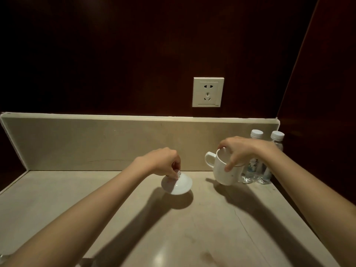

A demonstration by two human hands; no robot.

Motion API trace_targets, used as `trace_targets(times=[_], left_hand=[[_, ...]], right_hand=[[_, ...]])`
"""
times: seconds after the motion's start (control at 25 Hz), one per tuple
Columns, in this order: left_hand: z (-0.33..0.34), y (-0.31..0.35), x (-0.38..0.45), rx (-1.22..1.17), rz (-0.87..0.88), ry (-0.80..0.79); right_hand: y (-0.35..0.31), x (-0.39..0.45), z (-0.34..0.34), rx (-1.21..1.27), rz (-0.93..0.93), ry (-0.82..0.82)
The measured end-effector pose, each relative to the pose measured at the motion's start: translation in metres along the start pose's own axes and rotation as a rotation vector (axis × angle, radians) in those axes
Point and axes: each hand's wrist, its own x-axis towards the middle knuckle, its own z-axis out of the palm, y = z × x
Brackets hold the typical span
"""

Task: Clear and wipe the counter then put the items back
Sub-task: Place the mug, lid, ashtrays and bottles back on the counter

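My left hand [163, 162] pinches the knob of a white ceramic lid [176, 185], which hangs tilted just above the beige stone counter [134, 218] near its middle. My right hand [242, 151] grips a white mug [227, 170] by its rim from above, thumb on the near side, fingers over the far edge. The mug is tilted and sits slightly off the counter, its handle pointing left. Two clear water bottles [258, 170] with white caps stand right behind the mug in the back right corner, partly hidden by my hand.
A low stone backsplash [96, 141] runs along the back and left side of the counter. A white wall socket [208, 92] sits on the dark wood wall above. A dark wood panel [317, 93] closes off the right side.
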Motion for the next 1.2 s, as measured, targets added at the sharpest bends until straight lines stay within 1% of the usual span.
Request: trace_targets(times=[0.36,0.72,0.96,1.08,1.2], left_hand=[[0.019,0.016,0.024,0.014,-0.046,-0.025],[0.022,0.016,0.022,0.015,-0.079,-0.012],[0.016,0.019,0.027,0.003,-0.067,-0.017],[0.009,0.025,0.033,-0.01,-0.041,-0.003],[0.002,0.029,0.04,-0.045,-0.019,0.03]], right_hand=[[0.018,0.022,0.015,-0.025,0.008,-0.051],[0.019,0.033,0.02,0.004,-0.017,-0.063],[0.022,0.038,0.026,-0.005,-0.033,-0.063],[0.024,0.039,0.031,0.0,-0.034,-0.034],[0.028,0.032,0.034,-0.022,-0.05,0.055]])
